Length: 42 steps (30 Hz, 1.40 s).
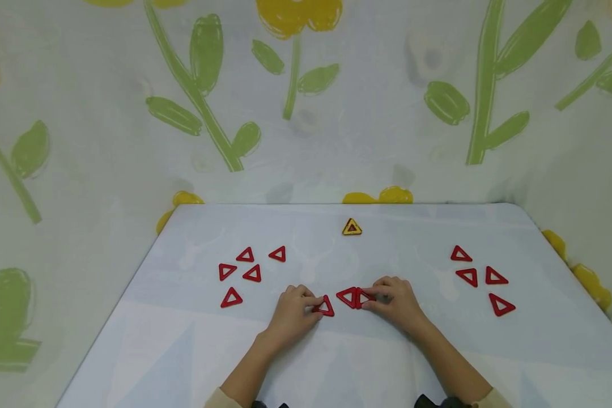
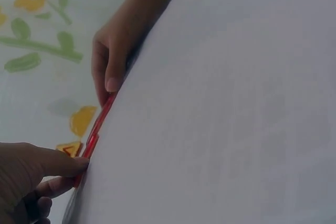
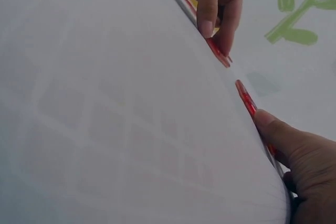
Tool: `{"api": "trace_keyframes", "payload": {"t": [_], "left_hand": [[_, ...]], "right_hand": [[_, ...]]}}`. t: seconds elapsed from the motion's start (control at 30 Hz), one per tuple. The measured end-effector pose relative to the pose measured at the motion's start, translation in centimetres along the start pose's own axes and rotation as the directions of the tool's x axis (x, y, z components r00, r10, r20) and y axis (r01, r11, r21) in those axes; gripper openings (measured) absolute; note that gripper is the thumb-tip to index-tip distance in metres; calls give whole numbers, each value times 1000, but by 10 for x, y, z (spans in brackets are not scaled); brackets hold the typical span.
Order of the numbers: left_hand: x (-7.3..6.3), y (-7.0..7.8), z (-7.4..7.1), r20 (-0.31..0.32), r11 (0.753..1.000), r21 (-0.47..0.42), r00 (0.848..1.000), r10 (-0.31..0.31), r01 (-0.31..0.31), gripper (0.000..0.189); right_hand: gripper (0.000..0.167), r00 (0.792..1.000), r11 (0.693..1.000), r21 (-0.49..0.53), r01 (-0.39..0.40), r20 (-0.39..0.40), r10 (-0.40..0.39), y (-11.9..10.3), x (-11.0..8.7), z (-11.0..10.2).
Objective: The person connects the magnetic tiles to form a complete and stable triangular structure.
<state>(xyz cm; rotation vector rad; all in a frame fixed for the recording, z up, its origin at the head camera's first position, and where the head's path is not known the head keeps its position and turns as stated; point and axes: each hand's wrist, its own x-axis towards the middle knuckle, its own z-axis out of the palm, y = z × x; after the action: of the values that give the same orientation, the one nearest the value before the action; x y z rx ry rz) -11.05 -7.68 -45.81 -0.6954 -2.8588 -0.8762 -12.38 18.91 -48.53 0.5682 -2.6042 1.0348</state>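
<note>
In the head view my left hand (image 1: 294, 314) pinches a red open-centred triangle tile (image 1: 330, 306) by its left side, low over the tabletop. My right hand (image 1: 400, 306) holds another red triangle tile (image 1: 359, 298) between thumb and fingers. Its straight left side lies against a third red triangle tile (image 1: 353, 297), base to base, forming a diamond. A small gap separates the left-hand tile from this pair. Both wrist views show the tiles edge-on: the left thumb presses a tile (image 2: 79, 179), and the right thumb grips a tile (image 3: 249, 102).
Several loose red triangle tiles (image 1: 232, 304) lie to the left, and several more (image 1: 460, 259) to the right. A yellow triangle piece (image 1: 352, 232) with a dark centre sits near the far edge of the white table (image 1: 413, 374). Behind it hangs a flower-patterned backdrop (image 1: 357, 141).
</note>
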Motion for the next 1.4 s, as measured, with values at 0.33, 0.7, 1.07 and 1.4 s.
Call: {"api": "trace_keyframes", "payload": {"t": [0.33,0.7,1.07,1.4], "left_hand": [[1,15,12,-25,999,28,999,-21,22,30],[3,32,17,-101,985,161,994,-50,66,28],[3,34,25,-207,985,163,978,-20,55,31],[8,20,23,-216,990,91,973,-84,106,34]], "right_hand": [[29,1000,1000,-17,-6,-10,6,-1,1,0],[29,999,1000,-10,12,-36,-12,-1,1,3],[28,998,1000,-15,25,-52,-26,0,0,4],[29,999,999,-12,-34,-10,34,-3,1,1]]}}
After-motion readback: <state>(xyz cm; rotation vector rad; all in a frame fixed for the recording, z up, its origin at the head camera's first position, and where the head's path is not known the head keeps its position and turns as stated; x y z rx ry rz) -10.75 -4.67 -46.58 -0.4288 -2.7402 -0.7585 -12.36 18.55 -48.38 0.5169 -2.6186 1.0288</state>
